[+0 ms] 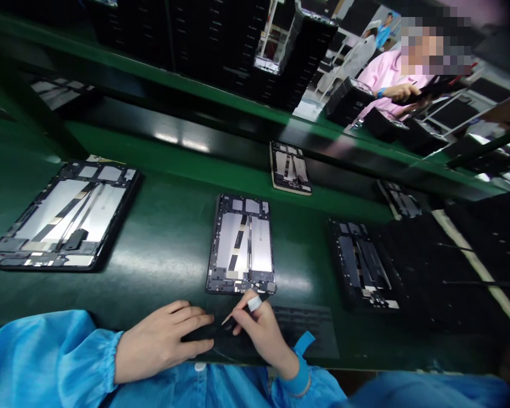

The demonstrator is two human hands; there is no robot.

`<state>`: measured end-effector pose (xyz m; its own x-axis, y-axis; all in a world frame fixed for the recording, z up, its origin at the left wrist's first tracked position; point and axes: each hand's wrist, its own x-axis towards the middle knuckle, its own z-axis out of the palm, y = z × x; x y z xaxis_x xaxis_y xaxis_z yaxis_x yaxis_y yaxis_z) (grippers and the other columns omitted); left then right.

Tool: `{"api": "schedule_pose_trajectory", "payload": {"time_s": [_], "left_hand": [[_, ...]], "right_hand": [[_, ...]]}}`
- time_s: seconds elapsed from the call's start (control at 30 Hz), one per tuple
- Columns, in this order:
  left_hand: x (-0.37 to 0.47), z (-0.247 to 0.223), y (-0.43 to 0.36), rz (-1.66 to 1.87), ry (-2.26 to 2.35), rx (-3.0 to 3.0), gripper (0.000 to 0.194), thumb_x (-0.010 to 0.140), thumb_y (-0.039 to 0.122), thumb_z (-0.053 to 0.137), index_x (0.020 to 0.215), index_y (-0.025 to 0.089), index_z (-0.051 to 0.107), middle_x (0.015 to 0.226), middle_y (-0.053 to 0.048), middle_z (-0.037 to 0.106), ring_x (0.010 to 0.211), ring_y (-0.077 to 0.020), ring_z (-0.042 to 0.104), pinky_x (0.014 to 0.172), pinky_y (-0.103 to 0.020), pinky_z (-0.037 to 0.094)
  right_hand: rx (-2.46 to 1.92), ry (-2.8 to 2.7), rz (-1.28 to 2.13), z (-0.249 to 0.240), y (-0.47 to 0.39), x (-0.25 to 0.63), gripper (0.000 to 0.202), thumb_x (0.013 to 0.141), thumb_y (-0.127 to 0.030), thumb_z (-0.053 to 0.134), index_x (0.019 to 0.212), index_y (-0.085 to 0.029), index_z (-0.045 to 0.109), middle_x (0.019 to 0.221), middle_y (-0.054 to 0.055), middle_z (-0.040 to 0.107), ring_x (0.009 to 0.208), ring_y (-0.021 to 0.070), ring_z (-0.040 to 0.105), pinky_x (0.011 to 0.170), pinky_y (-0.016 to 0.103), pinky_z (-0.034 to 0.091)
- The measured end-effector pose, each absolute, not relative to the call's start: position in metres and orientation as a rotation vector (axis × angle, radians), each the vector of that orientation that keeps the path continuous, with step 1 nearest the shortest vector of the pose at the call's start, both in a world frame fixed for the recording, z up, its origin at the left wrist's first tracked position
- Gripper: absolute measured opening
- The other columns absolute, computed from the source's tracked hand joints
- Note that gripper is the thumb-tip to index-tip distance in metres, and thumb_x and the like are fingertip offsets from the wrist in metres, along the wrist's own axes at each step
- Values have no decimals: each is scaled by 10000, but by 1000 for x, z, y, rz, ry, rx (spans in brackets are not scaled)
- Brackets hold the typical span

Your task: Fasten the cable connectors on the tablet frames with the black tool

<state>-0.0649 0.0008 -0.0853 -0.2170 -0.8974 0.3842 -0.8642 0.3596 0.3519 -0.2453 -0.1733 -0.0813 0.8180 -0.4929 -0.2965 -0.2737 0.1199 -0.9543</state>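
My left hand [164,340] lies low at the table's front edge, its fingers apart over a dark, flat item [202,331] whose outline is hard to make out. To its right, my right hand [257,328] pinches a thin, dark pointed tool [228,321], tip toward the dark item. White wrap circles one finger, and a blue band is on the wrist. Just beyond my hands an opened tablet [259,243] lies flat, showing silver plates and a dark-and-tan ribbon cable. A translucent sheet with dark strips [308,328] sits right of my right hand.
Another opened tablet [106,212] lies at the left, a darker one [361,266] at the right. Beyond, a smaller-looking one [289,167] rests near a dark belt [170,133]. Black material [463,255] covers the far right. A person in pink [382,71] stands across a green shelf rail [221,88].
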Motion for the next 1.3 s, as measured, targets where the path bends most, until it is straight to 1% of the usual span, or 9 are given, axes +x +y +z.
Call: {"api": "schedule_pose_trajectory", "payload": {"time_s": [0.07, 0.17, 0.3, 0.53, 0.7, 0.83, 0.93, 1.2, 1.3], "left_hand": [[-63, -83, -2, -158, -2070, 1512, 270, 1096, 273, 456, 1179, 302, 712, 1265, -34, 695, 1092, -206, 618, 911, -342, 441], [-54, -78, -12, -196, -2030, 1505, 290, 1097, 237, 429, 1222, 251, 690, 1211, -63, 694, 1037, -205, 625, 848, -325, 473], [-40, -78, -29, 70, -1987, 1564, 224, 1084, 184, 477, 1177, 184, 681, 1094, -65, 712, 941, -183, 628, 804, -302, 480], [-37, -83, -34, 246, -1946, 1600, 261, 1111, 179, 414, 1127, 179, 675, 1077, -30, 741, 994, -176, 637, 856, -290, 489], [-38, -80, -35, 231, -1924, 1603, 254, 1111, 176, 423, 1121, 170, 677, 1067, -27, 744, 991, -171, 637, 867, -284, 493], [-38, -81, -35, 229, -1923, 1613, 250, 1110, 177, 428, 1133, 174, 677, 1077, -29, 744, 1008, -168, 642, 896, -285, 498], [-37, -81, -34, 240, -1929, 1611, 255, 1114, 178, 419, 1135, 174, 673, 1073, -26, 745, 1003, -162, 640, 882, -277, 502], [-37, -83, -33, 249, -1953, 1631, 218, 1084, 163, 466, 1139, 176, 677, 1078, -38, 740, 1002, -164, 646, 885, -278, 514], [-37, -85, -32, 244, -1961, 1641, 212, 1075, 159, 482, 1146, 180, 681, 1084, -40, 739, 1014, -166, 643, 895, -277, 514]], "right_hand": [[-1379, 648, -226, -75, -189, -240, 388, 895, -568, 698, 805, -210, 580, 712, 4, 688, 586, 156, 682, 565, 247, 547], [-1411, 634, -179, -60, -217, -220, 456, 837, -617, 752, 811, -205, 559, 713, 9, 706, 608, 164, 722, 547, 230, 564], [-1429, 590, 12, -53, -238, -188, 534, 756, -678, 775, 837, -209, 533, 589, -16, 668, 593, 208, 750, 459, 214, 536], [-1440, 587, 92, -62, -236, -175, 528, 755, -677, 772, 812, -206, 541, 581, -26, 665, 562, 189, 743, 455, 212, 552], [-1417, 603, 115, -61, -238, -174, 573, 723, -713, 779, 809, -198, 544, 586, -17, 671, 558, 182, 739, 430, 186, 525], [-1436, 596, 150, -62, -240, -172, 564, 737, -712, 764, 815, -194, 554, 605, -1, 680, 568, 193, 743, 432, 196, 525], [-1446, 594, 156, -63, -240, -172, 567, 749, -717, 753, 829, -192, 554, 606, 6, 677, 583, 205, 749, 439, 207, 532], [-1411, 616, 144, -62, -239, -172, 533, 737, -670, 786, 808, -186, 573, 590, -2, 676, 552, 185, 740, 419, 182, 514], [-1411, 621, 142, -63, -239, -172, 514, 746, -647, 793, 808, -184, 578, 590, -3, 677, 566, 194, 751, 416, 180, 512]]}}
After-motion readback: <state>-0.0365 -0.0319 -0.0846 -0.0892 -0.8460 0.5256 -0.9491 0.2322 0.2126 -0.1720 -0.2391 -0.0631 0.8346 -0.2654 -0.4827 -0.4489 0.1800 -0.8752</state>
